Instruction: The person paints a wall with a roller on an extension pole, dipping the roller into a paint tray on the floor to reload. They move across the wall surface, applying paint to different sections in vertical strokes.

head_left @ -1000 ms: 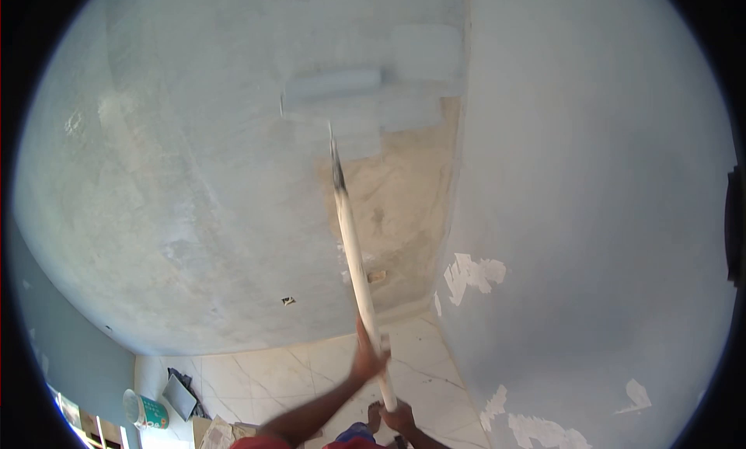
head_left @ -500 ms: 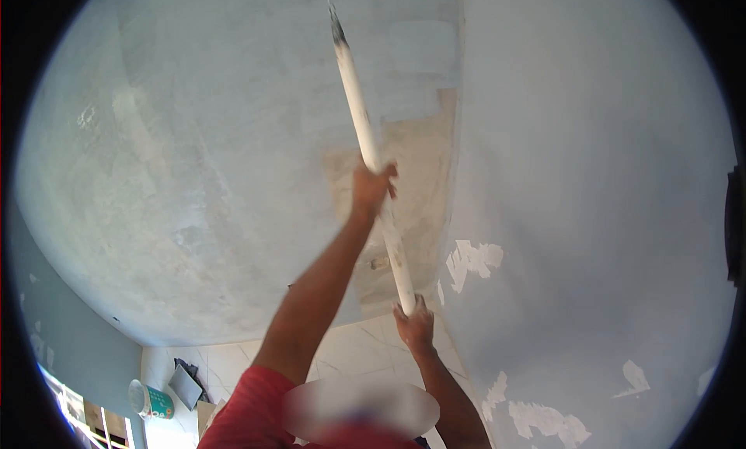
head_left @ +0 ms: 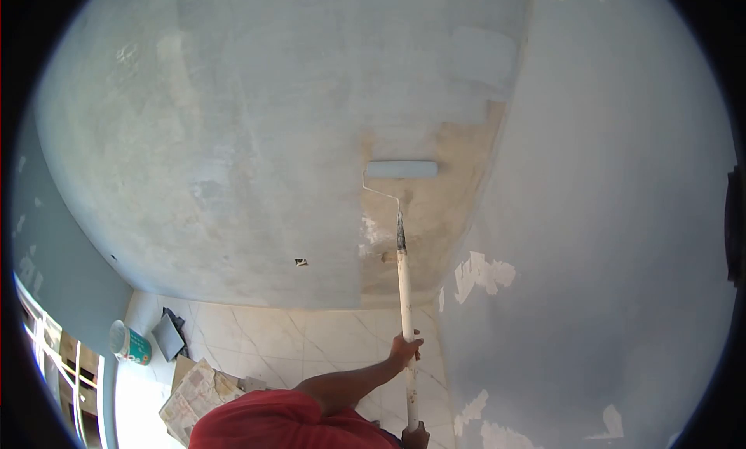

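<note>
A paint roller (head_left: 402,169) with a pale blue-grey sleeve rests against the wall, over a bare tan patch. Its thin wire frame joins a long whitish pole (head_left: 405,294) with a dark upper end. My left hand (head_left: 406,349) is wrapped round the pole about midway down. Lower, near the bottom edge, my right hand (head_left: 416,436) grips the pole's end; its fingers are only partly visible. Grey-blue paint covers the wall (head_left: 272,138) around the tan patch (head_left: 458,169). An open socket hole (head_left: 301,262) shows low on this wall.
A side wall (head_left: 590,216) with peeled white patches stands close on the right. On the tiled floor (head_left: 272,340) at left are a white-and-teal bucket (head_left: 130,343), a grey tray-like item (head_left: 168,337) and spread newspaper (head_left: 200,395). A bright barred opening (head_left: 66,363) is at lower left.
The roller has come down from the top of the view onto the tan patch. Both hands have moved lower with the pole, and the pole now stands more upright.
</note>
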